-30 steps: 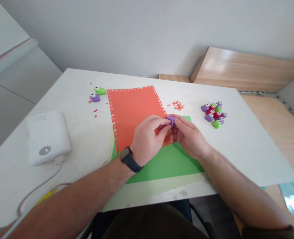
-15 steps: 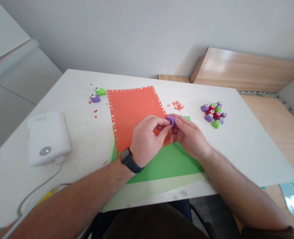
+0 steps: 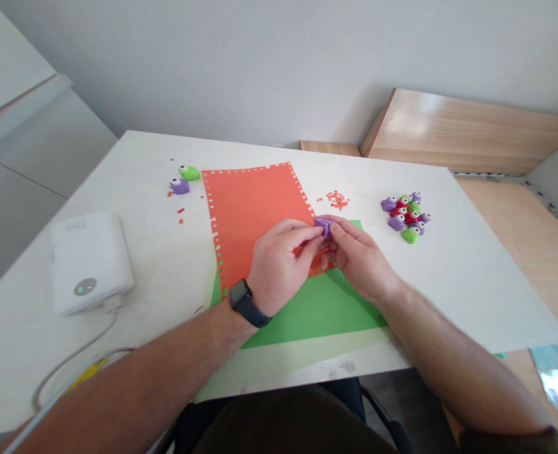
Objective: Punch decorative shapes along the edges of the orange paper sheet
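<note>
Between my two hands, above the lower right corner of the orange paper, is a small purple craft punch (image 3: 323,224). My left hand (image 3: 283,261) is closed, its thumb and fingertips pinching at the punch's near side. With thumb and fingers, my right hand (image 3: 364,258) grips the punch from the right. The orange paper (image 3: 255,208) has rows of small punched holes along its edges. Beneath it lies a green sheet (image 3: 307,315), partly covered by my hands and the orange paper.
Small orange paper bits (image 3: 338,200) lie in a pile right of the orange paper. Several coloured punches (image 3: 404,217) are grouped at the right. At the left are a green punch (image 3: 191,173), a purple punch (image 3: 181,186), and a white box (image 3: 89,258) with a cable.
The purple punch has turned slightly in my fingers; its dark round spot no longer shows. Both hands stay in nearly the same place.
</note>
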Demonstrator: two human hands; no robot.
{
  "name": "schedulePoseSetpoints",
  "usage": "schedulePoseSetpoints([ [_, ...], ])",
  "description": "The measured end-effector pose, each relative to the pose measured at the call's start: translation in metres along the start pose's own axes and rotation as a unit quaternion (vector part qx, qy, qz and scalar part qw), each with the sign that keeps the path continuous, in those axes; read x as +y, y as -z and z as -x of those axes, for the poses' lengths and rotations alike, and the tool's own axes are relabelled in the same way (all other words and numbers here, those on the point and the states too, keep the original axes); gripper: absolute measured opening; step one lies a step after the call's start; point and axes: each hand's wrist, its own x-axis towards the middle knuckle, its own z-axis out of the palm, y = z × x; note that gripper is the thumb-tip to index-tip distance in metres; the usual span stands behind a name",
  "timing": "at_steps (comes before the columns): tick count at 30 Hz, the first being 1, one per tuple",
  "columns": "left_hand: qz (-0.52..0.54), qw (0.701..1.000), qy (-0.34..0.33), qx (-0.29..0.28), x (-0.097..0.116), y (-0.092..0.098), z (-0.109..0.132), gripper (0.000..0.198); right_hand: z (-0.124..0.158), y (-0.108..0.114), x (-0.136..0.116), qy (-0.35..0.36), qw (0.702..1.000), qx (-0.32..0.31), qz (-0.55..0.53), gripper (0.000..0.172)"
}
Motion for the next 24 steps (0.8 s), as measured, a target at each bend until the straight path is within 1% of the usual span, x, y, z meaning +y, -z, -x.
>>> schedulePoseSetpoints([
  [9,0.023,1.000,0.001,-0.005,-0.0026,-0.0010,-0.0006,0.010,-0.0011,-0.0011,0.0007,0.001,1.000,0.000,-0.007,0.029],
  [24,0.023,0.999,0.032,-0.021,0.0004,0.0011,-0.0002,0.004,0.0009,-0.0015,-0.0041,-0.018,1.000,-0.014,-0.014,0.028],
])
